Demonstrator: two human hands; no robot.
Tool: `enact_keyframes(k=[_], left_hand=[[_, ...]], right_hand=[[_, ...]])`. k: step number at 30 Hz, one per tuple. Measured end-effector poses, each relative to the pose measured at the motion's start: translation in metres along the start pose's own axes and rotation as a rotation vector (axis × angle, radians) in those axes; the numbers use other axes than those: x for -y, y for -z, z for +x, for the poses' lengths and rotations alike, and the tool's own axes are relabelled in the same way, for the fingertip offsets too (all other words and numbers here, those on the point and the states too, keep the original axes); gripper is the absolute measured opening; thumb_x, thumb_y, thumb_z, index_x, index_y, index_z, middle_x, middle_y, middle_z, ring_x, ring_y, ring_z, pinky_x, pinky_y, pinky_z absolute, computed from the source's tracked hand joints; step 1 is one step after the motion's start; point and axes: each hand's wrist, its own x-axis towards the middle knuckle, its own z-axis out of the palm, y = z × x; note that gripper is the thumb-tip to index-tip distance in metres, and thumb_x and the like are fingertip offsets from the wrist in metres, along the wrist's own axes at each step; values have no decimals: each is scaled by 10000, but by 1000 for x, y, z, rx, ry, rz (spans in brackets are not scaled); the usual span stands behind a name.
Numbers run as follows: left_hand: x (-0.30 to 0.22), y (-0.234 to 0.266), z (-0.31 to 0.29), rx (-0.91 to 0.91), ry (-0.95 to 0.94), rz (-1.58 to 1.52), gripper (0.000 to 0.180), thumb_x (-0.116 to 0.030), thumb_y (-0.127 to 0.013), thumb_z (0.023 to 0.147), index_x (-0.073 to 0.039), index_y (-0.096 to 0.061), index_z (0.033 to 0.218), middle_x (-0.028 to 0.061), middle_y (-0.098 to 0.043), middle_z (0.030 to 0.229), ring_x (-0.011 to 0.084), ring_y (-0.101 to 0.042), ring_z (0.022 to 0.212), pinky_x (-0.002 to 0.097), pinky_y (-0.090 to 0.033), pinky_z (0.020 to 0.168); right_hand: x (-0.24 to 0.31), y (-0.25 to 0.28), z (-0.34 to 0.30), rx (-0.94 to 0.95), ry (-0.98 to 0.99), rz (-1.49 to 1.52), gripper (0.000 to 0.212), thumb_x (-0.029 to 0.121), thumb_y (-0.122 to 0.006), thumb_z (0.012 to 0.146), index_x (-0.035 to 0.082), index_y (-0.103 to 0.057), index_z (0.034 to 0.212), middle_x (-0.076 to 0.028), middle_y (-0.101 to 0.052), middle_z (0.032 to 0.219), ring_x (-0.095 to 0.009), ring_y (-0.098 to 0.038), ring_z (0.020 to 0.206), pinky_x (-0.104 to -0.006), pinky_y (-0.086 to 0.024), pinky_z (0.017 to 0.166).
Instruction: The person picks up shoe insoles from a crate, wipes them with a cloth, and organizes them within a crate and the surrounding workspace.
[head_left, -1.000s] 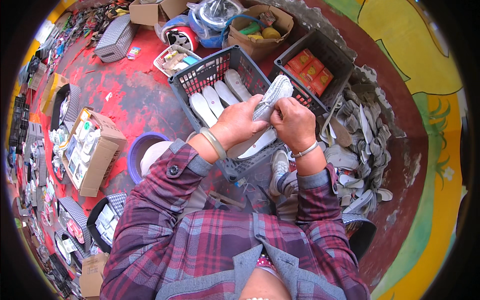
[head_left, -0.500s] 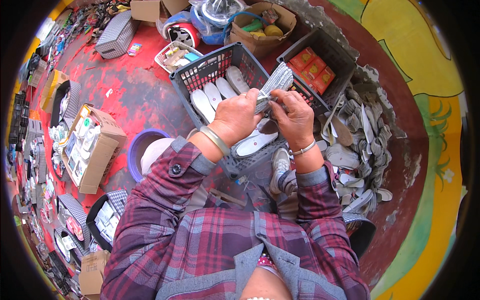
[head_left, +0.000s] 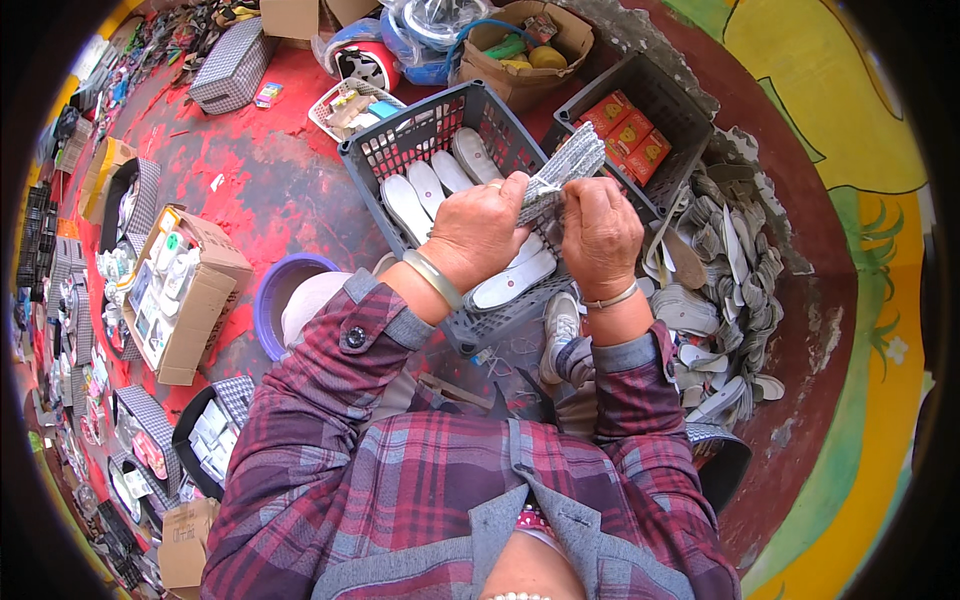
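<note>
Above the dark grey plastic crate (head_left: pixel 385 150), my left hand (head_left: pixel 478 232) is closed around the lower end of a stack of grey insoles (head_left: pixel 572 168). The stack is tilted, its free end toward the upper right. A thin white string (head_left: pixel 543 186) crosses it near my fingers. My right hand (head_left: pixel 603 235) is closed beside the stack, thumb and fingers pinched at the string; its fingertips are partly hidden. White insoles (head_left: pixel 407 207) lie inside the crate below, partly covered by my hands.
A second crate (head_left: pixel 640 85) at the upper right holds orange-red boxes (head_left: pixel 625 130). On the right lies a heap of grey insoles (head_left: pixel 725 270). A purple basin (head_left: pixel 270 310) and a cardboard box (head_left: pixel 205 315) stand to the left; a cardboard carton (head_left: pixel 520 90) sits behind.
The stack has shifted slightly right and upward. My right hand has turned and drawn a little right and down, its fingers now closed more tightly. The string across the stack shows more clearly.
</note>
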Motion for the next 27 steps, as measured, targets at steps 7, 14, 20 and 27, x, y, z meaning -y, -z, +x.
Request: enact_keyframes(k=[7, 14, 20, 27], left_hand=[[2, 12, 5, 141, 161, -17, 394, -274, -669, 732, -86, -508, 1038, 159, -623, 858, 313, -617, 766, 402, -484, 617], [-4, 9, 6, 224, 140, -102, 409, -310, -662, 724, -83, -531, 1038, 168, -628, 781, 339, -616, 769, 424, -482, 662], [22, 6, 15, 139, 407, -463, 455, -311, -725, 663, -7, -634, 989, 159, -661, 861, 208, -652, 745, 312, -498, 690], [30, -6, 15, 153, 414, -849, 405, -192, -749, 701, 9, -613, 1024, 54, -651, 882, 90, -598, 769, 250, -486, 702]], right_hand=[[-31, 26, 9, -156, -69, -318, 88, 66, -572, 786, 91, -536, 863, -83, -543, 778, -296, -550, 672, -372, -441, 601], [-37, 33, 8, -202, -104, -353, 76, 88, -582, 808, 90, -535, 868, -84, -569, 810, -296, -570, 699, -386, -445, 601], [1, 43, 13, -49, -209, 484, 140, -29, -589, 795, 20, -551, 920, -71, -576, 785, -170, -569, 702, -247, -453, 655], [-5, 16, 5, 145, -235, 371, 145, 5, -631, 764, 7, -611, 907, -76, -596, 817, -145, -573, 701, -253, -455, 613]])
